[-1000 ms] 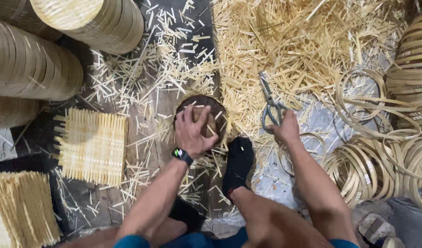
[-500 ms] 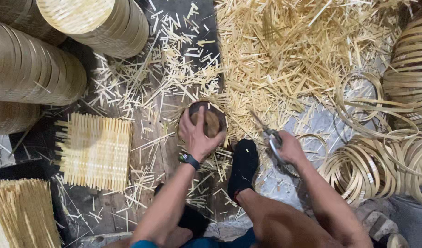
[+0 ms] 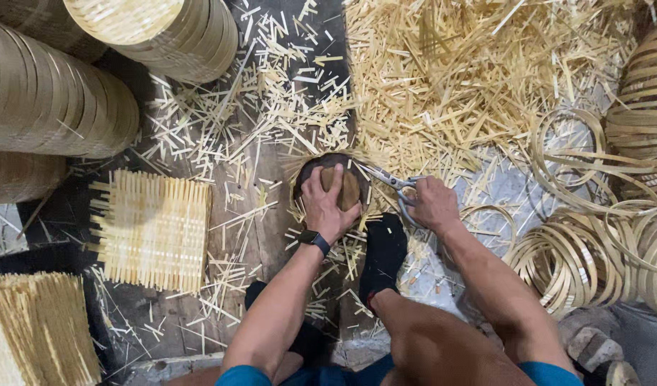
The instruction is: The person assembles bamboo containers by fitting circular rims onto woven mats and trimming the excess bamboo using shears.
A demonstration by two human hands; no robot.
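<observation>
The left hand [image 3: 328,207] lay pressed flat, fingers spread, on a small round woven piece [image 3: 333,184] that rested on the floor [image 3: 271,236] near the middle of the view, just ahead of a foot in a black sock [image 3: 383,251]. The right hand [image 3: 432,204] was clamped around the handles of a pair of scissors [image 3: 389,182], whose blades pointed left and reached the right rim of the round piece.

The step in hand looked like trimming stray strip ends off the rim. Done well, it would call for firm downward pressure from the palm so the piece could not spin, blades kept close along the edge, and fingertips held back from the cut line.

Bamboo offcuts [image 3: 471,78] covered the floor toward the far right corner, coiled hoops [image 3: 586,250] lay at the right edge, stacked round baskets [image 3: 49,93] at the far left, and a square woven mat [image 3: 153,229] sat left of the arm.

The palm hid most of the round piece, so its weave and finish could not be made out. Whether the blades stood open or closed on a strip was too fine to tell. The baskets and hoops were cut off by the frame.
</observation>
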